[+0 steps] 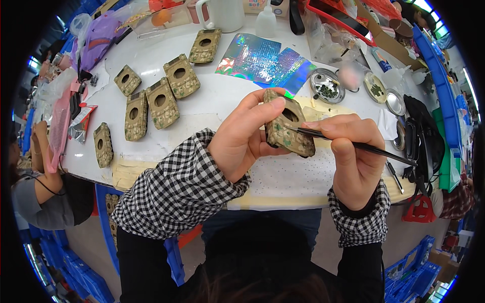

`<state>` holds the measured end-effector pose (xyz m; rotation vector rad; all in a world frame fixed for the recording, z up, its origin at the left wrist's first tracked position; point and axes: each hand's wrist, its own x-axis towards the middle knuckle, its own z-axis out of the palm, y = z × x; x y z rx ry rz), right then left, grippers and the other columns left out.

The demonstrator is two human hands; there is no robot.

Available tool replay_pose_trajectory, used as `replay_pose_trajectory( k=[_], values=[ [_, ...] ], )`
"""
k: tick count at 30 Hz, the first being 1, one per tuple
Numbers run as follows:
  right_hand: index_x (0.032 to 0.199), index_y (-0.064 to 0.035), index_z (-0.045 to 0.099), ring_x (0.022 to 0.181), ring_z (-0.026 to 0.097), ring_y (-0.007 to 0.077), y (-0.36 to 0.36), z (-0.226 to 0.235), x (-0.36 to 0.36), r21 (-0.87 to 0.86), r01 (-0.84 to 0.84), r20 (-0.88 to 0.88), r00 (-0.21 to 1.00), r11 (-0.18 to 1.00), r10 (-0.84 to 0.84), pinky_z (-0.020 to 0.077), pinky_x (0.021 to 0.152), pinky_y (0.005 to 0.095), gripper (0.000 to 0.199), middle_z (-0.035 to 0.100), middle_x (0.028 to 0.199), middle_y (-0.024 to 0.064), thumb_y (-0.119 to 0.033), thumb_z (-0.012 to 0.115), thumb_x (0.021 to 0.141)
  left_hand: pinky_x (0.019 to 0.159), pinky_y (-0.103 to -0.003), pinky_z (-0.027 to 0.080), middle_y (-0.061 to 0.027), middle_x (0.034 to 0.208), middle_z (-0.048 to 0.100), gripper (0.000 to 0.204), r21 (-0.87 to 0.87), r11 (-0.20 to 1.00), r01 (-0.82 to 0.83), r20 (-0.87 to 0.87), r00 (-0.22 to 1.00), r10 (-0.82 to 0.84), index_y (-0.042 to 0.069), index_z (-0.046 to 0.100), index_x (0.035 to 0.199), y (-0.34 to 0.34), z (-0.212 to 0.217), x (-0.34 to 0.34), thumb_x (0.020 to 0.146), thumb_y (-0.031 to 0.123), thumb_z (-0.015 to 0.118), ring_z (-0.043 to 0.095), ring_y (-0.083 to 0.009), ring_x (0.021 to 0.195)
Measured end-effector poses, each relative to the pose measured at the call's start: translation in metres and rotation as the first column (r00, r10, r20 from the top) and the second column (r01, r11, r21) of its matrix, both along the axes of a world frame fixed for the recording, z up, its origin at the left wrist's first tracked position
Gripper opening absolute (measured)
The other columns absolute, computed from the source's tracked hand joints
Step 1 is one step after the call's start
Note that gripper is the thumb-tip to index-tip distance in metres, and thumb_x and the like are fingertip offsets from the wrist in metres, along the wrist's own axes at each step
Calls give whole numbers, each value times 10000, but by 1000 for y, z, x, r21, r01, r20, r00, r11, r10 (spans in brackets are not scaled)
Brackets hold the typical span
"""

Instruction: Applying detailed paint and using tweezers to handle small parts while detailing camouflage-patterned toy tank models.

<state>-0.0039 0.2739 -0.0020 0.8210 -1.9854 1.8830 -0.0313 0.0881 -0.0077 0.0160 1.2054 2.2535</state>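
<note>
My left hand (242,132) grips a camouflage-patterned toy tank hull (283,132), tilted, with an oval hole in its top. Between the thumb and fingers of my right hand (356,151) is a pair of slim black tweezers (374,150). Their pointed tip meets the hull's surface beside the hole, or nearly so; I cannot tell if it holds anything. Several similar hulls lie to the left on the table, among them one close to my left sleeve (162,102) and one at the far side (205,45).
A round metal dish (327,86) with small dark green pieces sits beyond my right hand, near a round lid (375,87). Shiny holographic sheets (257,58) lie ahead. A white squeeze bottle (265,22) and a pitcher (226,15) stand behind. Another person (43,189) sits at the left.
</note>
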Motion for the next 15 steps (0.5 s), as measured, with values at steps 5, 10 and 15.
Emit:
replay_pose_trajectory(
  k=[5,10,15],
  values=[
    [942,33,604,915,604,211,0,-1,0,6,15,-9,1000,1000,-15,464,826,309,95,634,956,141,-22,602,864,876,-366,515,-92,1189,528,463,-6,1000,-6,-8,1000,6,70,370,1313,0,1,0,938,333,443,572,-192,1068],
    [945,34,603,920,602,209,0,0,0,16,14,-13,1000,1000,-14,464,828,310,97,632,962,142,-24,600,866,870,-364,520,-92,1184,527,468,-3,1000,0,-14,1000,0,67,363,1316,0,-1,0,939,333,442,576,-189,1062],
    [956,36,599,932,595,203,0,-1,0,-14,3,6,1000,1000,-3,460,830,299,99,626,979,141,-20,587,875,865,-361,523,-91,1178,528,468,0,1000,5,-14,1000,-5,68,361,1309,0,-1,-1,937,340,443,580,-183,1051]
  ],
)
